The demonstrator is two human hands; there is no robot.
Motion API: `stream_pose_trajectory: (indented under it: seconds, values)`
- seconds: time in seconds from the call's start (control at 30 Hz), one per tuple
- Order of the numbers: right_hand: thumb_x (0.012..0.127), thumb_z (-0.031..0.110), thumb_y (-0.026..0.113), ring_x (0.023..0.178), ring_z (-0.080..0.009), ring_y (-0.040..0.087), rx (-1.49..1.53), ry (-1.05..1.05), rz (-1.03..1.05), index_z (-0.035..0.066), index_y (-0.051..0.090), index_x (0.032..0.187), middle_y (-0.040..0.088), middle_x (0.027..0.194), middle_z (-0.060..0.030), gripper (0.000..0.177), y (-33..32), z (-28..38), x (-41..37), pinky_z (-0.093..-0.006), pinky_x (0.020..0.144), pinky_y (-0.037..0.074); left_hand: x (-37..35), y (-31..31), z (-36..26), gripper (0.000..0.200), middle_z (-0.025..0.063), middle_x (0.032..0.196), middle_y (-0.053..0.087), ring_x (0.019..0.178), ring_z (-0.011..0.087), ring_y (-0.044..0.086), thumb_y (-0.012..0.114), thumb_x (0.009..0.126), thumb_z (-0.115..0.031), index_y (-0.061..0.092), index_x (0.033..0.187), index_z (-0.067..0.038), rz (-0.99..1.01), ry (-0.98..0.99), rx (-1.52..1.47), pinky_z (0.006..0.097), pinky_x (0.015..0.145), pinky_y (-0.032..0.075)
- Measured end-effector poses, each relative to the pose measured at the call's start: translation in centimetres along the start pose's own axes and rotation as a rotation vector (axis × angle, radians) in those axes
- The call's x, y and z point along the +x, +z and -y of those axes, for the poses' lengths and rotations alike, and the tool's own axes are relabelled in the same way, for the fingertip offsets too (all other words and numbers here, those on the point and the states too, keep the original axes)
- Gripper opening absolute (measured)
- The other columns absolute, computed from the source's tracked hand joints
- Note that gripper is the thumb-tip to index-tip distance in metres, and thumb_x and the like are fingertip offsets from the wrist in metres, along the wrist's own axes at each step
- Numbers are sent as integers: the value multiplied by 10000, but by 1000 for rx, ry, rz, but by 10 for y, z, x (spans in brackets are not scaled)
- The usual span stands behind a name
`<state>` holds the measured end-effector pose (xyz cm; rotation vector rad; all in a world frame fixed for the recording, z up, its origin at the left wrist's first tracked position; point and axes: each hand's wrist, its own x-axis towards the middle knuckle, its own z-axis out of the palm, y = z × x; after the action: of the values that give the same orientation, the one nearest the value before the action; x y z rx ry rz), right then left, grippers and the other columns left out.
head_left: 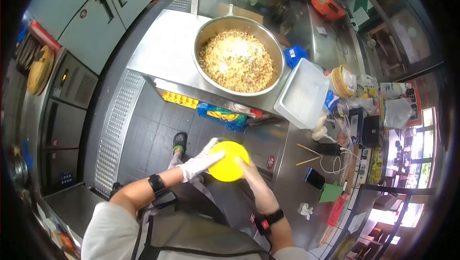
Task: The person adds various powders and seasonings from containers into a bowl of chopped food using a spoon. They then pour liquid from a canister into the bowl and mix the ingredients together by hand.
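Both my hands, in thin whitish gloves, are at a round yellow lid [230, 162] held above the floor in front of my apron. My left hand [202, 161] grips its left edge, with fingers laid over the top. My right hand [253, 177] is closed at its right edge and slightly blurred. What lies under the lid is hidden. Beyond them, on the steel table, stands a large metal pot [197, 63] filled with a chopped, light-brown food [237, 63] with a whitish patch on top.
A translucent plastic tub [303, 95] stands right of the pot. On the right counter lie a pair of chopsticks [309, 154], a phone [314, 178], a green sheet [330, 193] and a crumpled tissue [305, 209]. Yellow egg trays [179, 99] sit under the table.
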<state>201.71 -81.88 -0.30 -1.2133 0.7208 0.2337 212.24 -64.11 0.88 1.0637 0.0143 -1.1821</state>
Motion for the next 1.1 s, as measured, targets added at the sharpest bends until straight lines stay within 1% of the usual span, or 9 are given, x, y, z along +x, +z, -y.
stream_pose_trajectory:
  seconds: [0.27, 0.37, 0.43, 0.47, 0.57, 0.63, 0.77, 1.0, 1.1]
  values:
    - [865, 333, 635, 1070, -185, 564, 83, 49, 34, 57, 389, 1339, 540, 1214, -96, 601, 57, -35, 228, -341, 852, 492, 148, -167, 1, 761, 85, 1324, 463, 1180, 198, 472, 656, 865, -291, 204, 1454, -125, -311, 101, -75, 311, 970, 416]
    - [912, 382, 533, 1169, -207, 500, -8, 67, 55, 59, 406, 1336, 531, 1248, -106, 547, 49, -21, 241, -352, 949, 425, 198, -195, -30, 617, 154, 1215, 544, 1008, 240, 598, 632, 866, -282, 345, 1383, -109, -455, -223, 87, 347, 790, 532]
    - [920, 298, 507, 1240, -276, 431, -331, -210, -18, 53, 425, 1326, 483, 1324, -140, 480, 33, -44, 246, -362, 1025, 349, 238, -256, 4, 407, 161, 1136, 582, 981, 229, 610, 542, 904, -278, 499, 1236, -47, -284, -83, 297, 363, 793, 519]
    - [912, 217, 478, 1275, -323, 382, -1064, -140, 57, 51, 429, 1326, 414, 1387, -159, 449, 25, -47, 255, -385, 1056, 308, 233, -268, 10, 290, 145, 1048, 618, 972, 220, 606, 477, 927, -242, 598, 1068, -19, -234, 371, 1062, 367, 821, 481]
    - [917, 166, 440, 1302, -321, 348, -1220, -74, -21, 49, 411, 1342, 374, 1417, -164, 442, 22, -58, 267, -374, 1083, 267, 248, -289, 5, 286, 145, 1051, 616, 979, 223, 601, 470, 927, -231, 593, 1075, -19, -352, 78, 1318, 366, 830, 477]
    - [915, 151, 432, 1310, -318, 339, -1168, 54, -26, 56, 420, 1342, 371, 1418, -167, 437, 31, -30, 244, -374, 1091, 259, 264, -294, 2, 283, 146, 1053, 615, 984, 225, 598, 466, 928, -223, 590, 1080, -19, -386, -64, 1414, 365, 835, 474]
    - [908, 147, 399, 1262, -311, 399, -891, -377, -188, 66, 375, 1368, 389, 1396, -158, 468, 11, -106, 237, -371, 1043, 331, 294, -299, 14, 279, 146, 1057, 614, 994, 229, 591, 457, 929, -208, 583, 1089, -19, -419, -172, 1597, 363, 847, 468]
    - [927, 176, 378, 1146, -272, 481, -329, 414, 112, 67, 337, 1376, 443, 1298, -157, 463, -38, -247, 232, -349, 922, 425, 345, -316, 45, 273, 148, 1064, 611, 1012, 236, 580, 441, 930, -182, 572, 1105, -18, -499, -204, 1792, 361, 867, 458]
    - [941, 331, 488, 973, -198, 615, 642, 354, -310, 62, 553, 1219, 631, 1085, -117, 393, -50, -246, 124, -321, 852, 459, 359, -321, 50, 272, 148, 1067, 610, 1020, 239, 575, 434, 931, -170, 568, 1112, -18, -520, -203, 1850, 360, 875, 454]
